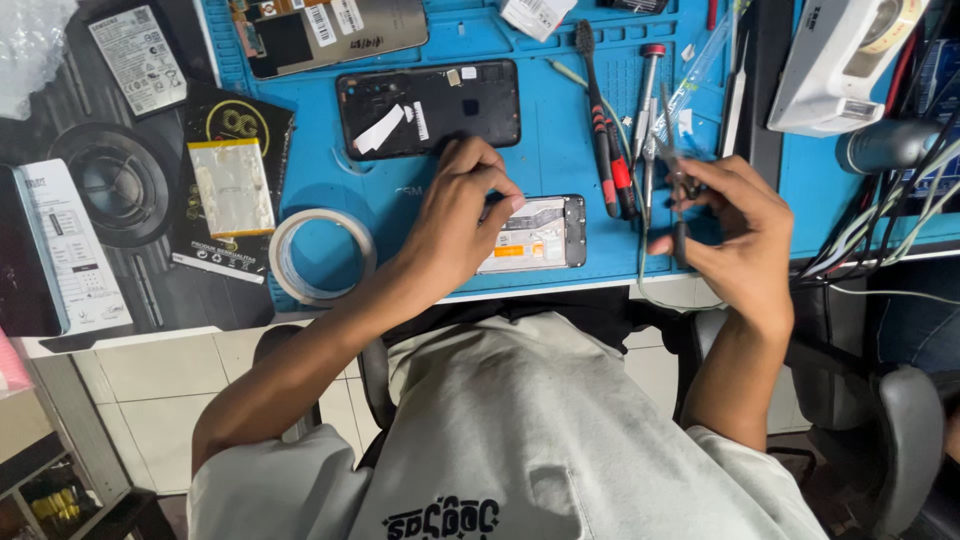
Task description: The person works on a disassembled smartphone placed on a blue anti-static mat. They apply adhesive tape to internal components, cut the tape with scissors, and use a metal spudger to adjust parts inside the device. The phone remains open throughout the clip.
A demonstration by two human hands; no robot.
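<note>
Fingers, left hand (pixel 462 215): curled and pressed down on the near end of the opened phone (pixel 535 233), fingertips on its top edge, pinning it flat rather than lifting it.
Fingers, right hand (pixel 735 230): pinched narrow around a slim metal tool, probably tweezers (pixel 672 165), the tip pointing up and away from the body; the hand hangs above the mat edge, just right of the phone.
Opened phone: lies on the blue work mat (pixel 560 130) near its front edge, back cover off, pale inner frame and an orange patch showing; half hidden under the left hand.
Handling, as I judge it: light, stiff and thin, but fragile inside; the exposed board and any flex cables would bruise easily. Best held by the outer frame edges, never by pressing the middle. The smooth mat may let it slide, so a steady hold-down helps.
Head view, farther back: a black back cover (pixel 428 108) with white stickers lies beyond the left hand; another phone body (pixel 330 35) sits at the mat's top.
Head view, sides: a roll of tape (pixel 320 255) left of the forearm; screwdrivers (pixel 612 150) and a brush between the hands; a foil-wrapped battery (pixel 232 185) on black packaging further left.
</note>
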